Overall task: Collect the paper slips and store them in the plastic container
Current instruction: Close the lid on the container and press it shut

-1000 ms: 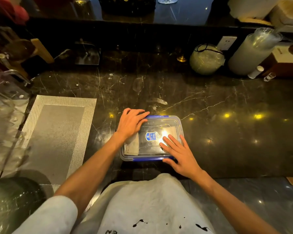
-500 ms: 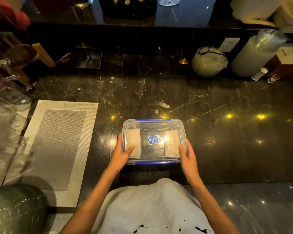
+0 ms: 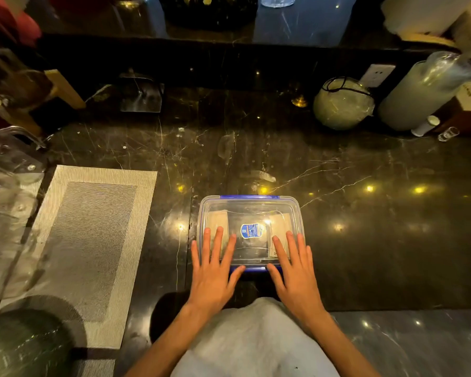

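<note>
Far left: clear glassware [image 3: 8,191] crowded along the counter edge, partly off frame. Just right of it, a woven grey placemat [image 3: 93,240] lying flat on the dark marble counter [image 3: 378,254], darker rectangle in its middle, pale border around. Near bottom left, a rounded dark green shape [image 3: 19,346], too blurred to name. Next, at centre: left hand [image 3: 214,270] flat and spread wide, fingers splayed, palm down, gripping nothing, fingertips resting on the near left part of the lid, thumb at the blue clip on the near edge. Under both hands, the plastic container [image 3: 250,210], clear, rectangular, lid on, blue clips at far and near sides, standing on the counter right in front of the torso, well apart from the placemat. On the lid's middle, a blue label [image 3: 252,230]. Inside, seen through the lid, paper slips [image 3: 216,220], pale, lying flat at the left and right ends of the box; exact count not clear. Right of the label: right hand [image 3: 294,270], likewise open and wide, palm down, holding nothing, fingers laid over the near right part of the lid, thumb near the same blue clip. Farther right and back, against the wall: a round pale jar [image 3: 343,104] with a dark cord over its top, a white wall socket [image 3: 377,74] just behind it, then a tall clear wrapped cylinder [image 3: 424,91] lying tilted, a small white bottle [image 3: 426,126] beside its base.
</note>
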